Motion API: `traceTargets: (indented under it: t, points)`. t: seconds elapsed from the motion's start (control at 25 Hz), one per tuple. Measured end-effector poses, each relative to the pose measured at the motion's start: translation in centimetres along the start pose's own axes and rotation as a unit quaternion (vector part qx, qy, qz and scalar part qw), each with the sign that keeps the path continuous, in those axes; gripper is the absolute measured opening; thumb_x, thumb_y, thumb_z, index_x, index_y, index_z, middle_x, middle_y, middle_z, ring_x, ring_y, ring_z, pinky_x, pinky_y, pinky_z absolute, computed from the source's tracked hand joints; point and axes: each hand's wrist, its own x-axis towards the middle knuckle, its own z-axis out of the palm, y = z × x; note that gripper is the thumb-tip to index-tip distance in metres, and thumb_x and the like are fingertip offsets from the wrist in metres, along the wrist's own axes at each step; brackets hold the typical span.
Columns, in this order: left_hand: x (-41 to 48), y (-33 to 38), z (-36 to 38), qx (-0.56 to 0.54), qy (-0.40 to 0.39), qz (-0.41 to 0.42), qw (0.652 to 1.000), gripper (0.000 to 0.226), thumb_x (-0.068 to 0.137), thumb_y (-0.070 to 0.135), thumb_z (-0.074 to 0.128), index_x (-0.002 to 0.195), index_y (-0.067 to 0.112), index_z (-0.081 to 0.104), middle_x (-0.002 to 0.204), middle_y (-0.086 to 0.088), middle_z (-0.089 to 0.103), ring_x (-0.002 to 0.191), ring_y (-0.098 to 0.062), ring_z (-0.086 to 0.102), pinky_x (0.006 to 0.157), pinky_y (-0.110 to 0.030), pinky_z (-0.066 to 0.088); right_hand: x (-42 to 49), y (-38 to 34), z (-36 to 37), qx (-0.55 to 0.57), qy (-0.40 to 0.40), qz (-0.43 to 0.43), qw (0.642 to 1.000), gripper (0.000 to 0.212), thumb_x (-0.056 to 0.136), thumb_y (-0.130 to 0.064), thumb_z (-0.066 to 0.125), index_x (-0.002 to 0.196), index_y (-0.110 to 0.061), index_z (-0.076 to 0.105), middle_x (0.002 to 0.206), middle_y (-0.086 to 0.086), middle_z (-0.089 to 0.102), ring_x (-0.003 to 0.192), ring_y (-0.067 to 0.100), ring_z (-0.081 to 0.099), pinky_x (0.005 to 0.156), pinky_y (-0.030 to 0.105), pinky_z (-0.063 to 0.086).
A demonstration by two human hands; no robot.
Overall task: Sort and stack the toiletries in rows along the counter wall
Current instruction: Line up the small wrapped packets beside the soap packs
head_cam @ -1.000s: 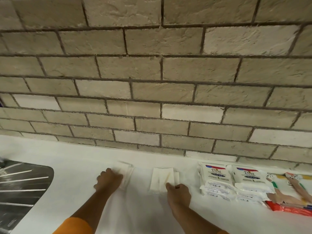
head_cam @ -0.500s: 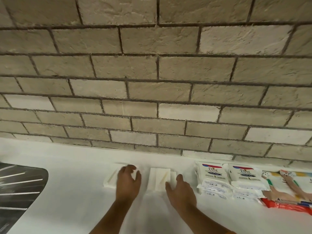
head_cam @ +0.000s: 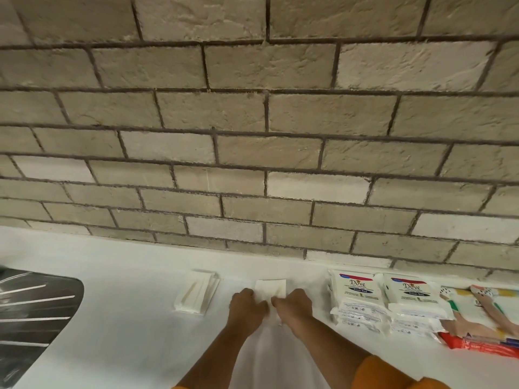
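Note:
Two small stacks of white packets lie on the white counter (head_cam: 118, 276) near the brick wall. The left stack (head_cam: 196, 294) lies alone, untouched and slightly fanned. The right stack (head_cam: 271, 289) has both my hands at its near edge: my left hand (head_cam: 247, 307) at its left corner and my right hand (head_cam: 293, 306) at its right corner, fingers curled on it. To the right stand two piles of white Dove packs (head_cam: 356, 296), then colourful packs (head_cam: 477, 310) over a red pack (head_cam: 477, 345).
A steel sink drainboard (head_cam: 33, 318) occupies the left edge. The brick wall (head_cam: 266, 164) rises behind the row. Bare white counter lies between the sink and the left stack.
My left hand let go of the left stack and moved right to the middle stack. My right hand closed on that stack's near edge. The left stack now lies by itself.

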Motion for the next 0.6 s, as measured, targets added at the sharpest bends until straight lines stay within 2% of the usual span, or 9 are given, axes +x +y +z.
traceTargets:
  t: [0.08, 0.12, 0.16, 0.24, 0.32, 0.36, 0.44, 0.52, 0.6]
  points:
    - [-0.6, 0.0, -0.3, -0.014, 0.012, 0.027, 0.999, 0.015, 0.085, 0.024, 0.064, 0.077, 0.015, 0.055, 0.075, 0.004, 0.057, 0.065, -0.011, 0.051, 0.055, -0.020, 0.040, 0.1, -0.1, 0.4, -0.009, 0.000, -0.001, 1.000, 0.041, 0.080, -0.032, 0.078, 0.111, -0.008, 0.064, 0.105, 0.008, 0.070, 0.092, 0.025, 0.070, 0.060, 0.026, 0.054]
    - [-0.8, -0.2, -0.5, -0.023, 0.020, 0.038, 0.999, 0.009, 0.089, 0.022, 0.061, 0.090, 0.014, 0.061, 0.085, 0.003, 0.062, 0.073, -0.011, 0.056, 0.060, -0.017, 0.043, 0.1, -0.2, 0.6, -0.008, 0.003, 0.001, 1.000, 0.042, 0.080, -0.033, 0.079, 0.111, -0.008, 0.064, 0.106, 0.008, 0.070, 0.092, 0.025, 0.070, 0.065, 0.028, 0.057]
    - [-1.0, -0.6, -0.9, -0.031, 0.035, 0.046, 0.998, 0.016, 0.093, 0.021, 0.060, 0.106, 0.013, 0.065, 0.097, 0.001, 0.065, 0.086, -0.013, 0.061, 0.070, -0.014, 0.046, 0.1, -0.4, 0.8, -0.010, 0.004, 0.005, 1.000, 0.043, 0.080, -0.033, 0.080, 0.111, -0.008, 0.064, 0.106, 0.008, 0.070, 0.091, 0.025, 0.070, 0.066, 0.029, 0.058]
    - [-1.1, -1.9, -2.0, -0.028, 0.127, 0.094, 0.987, 0.031, 0.092, 0.018, 0.062, 0.122, 0.013, 0.066, 0.112, -0.003, 0.069, 0.104, -0.020, 0.065, 0.088, -0.023, 0.050, 0.0, -0.7, 1.1, -0.016, 0.001, 0.006, 1.000, 0.042, 0.081, -0.034, 0.080, 0.109, -0.008, 0.062, 0.104, 0.007, 0.069, 0.086, 0.023, 0.068, 0.057, 0.025, 0.053]
    - [-0.7, -4.2, -3.2, 0.048, 0.248, 0.144, 0.957, 0.032, 0.082, 0.018, 0.069, 0.113, 0.017, 0.070, 0.108, -0.005, 0.071, 0.103, -0.028, 0.065, 0.088, -0.039, 0.052, -0.1, -0.9, 1.4, -0.016, -0.001, -0.003, 1.000, 0.038, 0.083, -0.033, 0.081, 0.103, -0.008, 0.060, 0.096, 0.005, 0.066, 0.074, 0.018, 0.063, 0.048, 0.022, 0.044]
    - [-0.3, -5.6, -3.9, 0.095, 0.291, 0.136, 0.942, 0.036, 0.076, 0.023, 0.073, 0.111, 0.019, 0.069, 0.110, -0.005, 0.069, 0.106, -0.030, 0.061, 0.089, -0.044, 0.049, -0.1, -1.2, 1.7, -0.016, -0.001, -0.006, 1.000, 0.038, 0.082, -0.032, 0.082, 0.103, -0.008, 0.061, 0.092, 0.004, 0.065, 0.067, 0.014, 0.061, 0.046, 0.021, 0.044]
    - [0.0, -8.2, -5.2, 0.127, 0.291, 0.062, 0.946, 0.057, 0.069, 0.043, 0.076, 0.122, 0.026, 0.063, 0.129, -0.008, 0.058, 0.122, -0.036, 0.049, 0.096, -0.052, 0.041, -0.2, -1.8, 2.3, -0.019, 0.002, -0.010, 1.000, 0.040, 0.080, -0.031, 0.083, 0.105, -0.006, 0.063, 0.092, 0.005, 0.069, 0.062, 0.012, 0.061, 0.048, 0.024, 0.052]
    - [0.3, -10.0, -5.9, 0.140, 0.234, -0.015, 0.962, 0.080, 0.066, 0.066, 0.069, 0.138, 0.038, 0.048, 0.150, -0.011, 0.040, 0.137, -0.039, 0.035, 0.106, -0.055, 0.034, -0.3, -2.5, 3.1, -0.017, 0.002, -0.010, 1.000, 0.036, 0.079, -0.030, 0.083, 0.097, -0.008, 0.062, 0.086, 0.005, 0.068, 0.061, 0.014, 0.063, 0.059, 0.031, 0.062]
    - [1.0, -11.4, -5.9, 0.149, 0.206, -0.016, 0.967, 0.086, 0.068, 0.075, 0.059, 0.146, 0.045, 0.036, 0.157, -0.012, 0.030, 0.143, -0.037, 0.031, 0.113, -0.051, 0.031, -0.5, -3.1, 4.0, -0.009, -0.003, -0.009, 1.000, 0.033, 0.078, -0.029, 0.084, 0.090, -0.011, 0.059, 0.081, 0.004, 0.065, 0.062, 0.016, 0.065, 0.065, 0.037, 0.065]
